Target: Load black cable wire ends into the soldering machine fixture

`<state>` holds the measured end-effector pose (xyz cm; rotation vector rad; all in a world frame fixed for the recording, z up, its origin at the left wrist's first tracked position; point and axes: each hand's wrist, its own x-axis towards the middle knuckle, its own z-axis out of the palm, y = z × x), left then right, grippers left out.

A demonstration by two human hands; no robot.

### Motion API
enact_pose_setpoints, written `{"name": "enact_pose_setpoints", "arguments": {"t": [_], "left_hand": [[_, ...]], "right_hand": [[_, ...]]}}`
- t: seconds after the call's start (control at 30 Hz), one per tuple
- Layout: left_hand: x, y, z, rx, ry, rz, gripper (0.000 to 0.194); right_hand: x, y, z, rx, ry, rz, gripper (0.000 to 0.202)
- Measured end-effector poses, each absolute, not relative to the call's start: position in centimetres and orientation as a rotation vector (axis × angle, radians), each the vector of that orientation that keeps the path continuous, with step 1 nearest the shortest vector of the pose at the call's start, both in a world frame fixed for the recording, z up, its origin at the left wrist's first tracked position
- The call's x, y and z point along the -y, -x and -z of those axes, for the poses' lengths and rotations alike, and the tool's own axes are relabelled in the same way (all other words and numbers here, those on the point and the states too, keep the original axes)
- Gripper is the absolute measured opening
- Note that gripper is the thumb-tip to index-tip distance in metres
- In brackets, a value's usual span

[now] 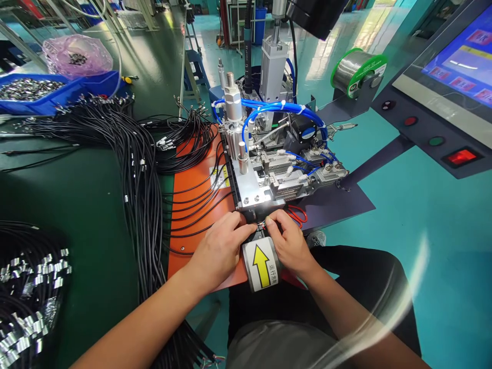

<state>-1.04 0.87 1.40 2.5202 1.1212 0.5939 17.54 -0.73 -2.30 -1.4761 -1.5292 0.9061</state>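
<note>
Shiny blue-green floor [442, 215] fills the right side of the frame, and a dark green tabletop [96, 179] fills much of the left. An orange board [179, 269] sits near the middle, with a metal machine [249, 192] beside it. Thin black cables lie across the board.

Both hands meet at the front edge of the machine, just below the middle of the frame. Some small wires [262, 224] are there, between the fingertips. The right hand [290, 243] has a narrow grip and seems to pinch them. The left hand [219, 246] has its thumb close by, but one cannot tell if its grip is shut on anything.

It looks like the step in hand is lining up the wires at the machine. That calls for tiny, slow finger moves and a straight, steady hold.

Space is tight here. The machine's edge is just past the fingers, and a round part with a yellow arrow [261, 264] is just below, between the hands. Red wires [298, 215] loop close to the right hand. More open room is over the floor, farther right. A big bunch of black cables [144, 215] hangs down left of the board.
</note>
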Motion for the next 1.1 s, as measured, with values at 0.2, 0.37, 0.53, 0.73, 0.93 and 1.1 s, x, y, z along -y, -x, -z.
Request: {"name": "enact_pose_setpoints", "arguments": {"t": [0.2,0.37,0.53,0.73,0.93,1.1], "left_hand": [[-0.9,1.0,-1.4,-1.094,-2.562,-0.623,0.029],[-1.0,1.0,-1.2,-1.105,-2.558,-0.629,0.029],[-0.9,1.0,-1.1,-1.11,-2.543,-0.641,0.029],[-1.0,1.1,-0.8,-1.105,-2.56,-0.647,0.03],[-1.1,1.2,-0.7,-1.09,-2.54,-0.68,0.031],[-1.2,1.4,-0.4,-1.077,-2.504,-0.682,0.034]], "right_hand": [[1.1,-18.2,1.6,1.443,1.599,-0.965,0.024],[2.0,-18.4,-0.2,1.421,1.639,-1.019,0.024],[1.9,-17.6,-1.0,1.442,1.689,-1.043,0.021],[1.6,-17.7,-0.8,1.477,1.702,-0.918,0.02],[1.4,-18.2,-0.3,1.613,1.627,-0.768,0.017],[1.2,-18.4,-0.2,1.661,1.568,-0.752,0.016]]}}
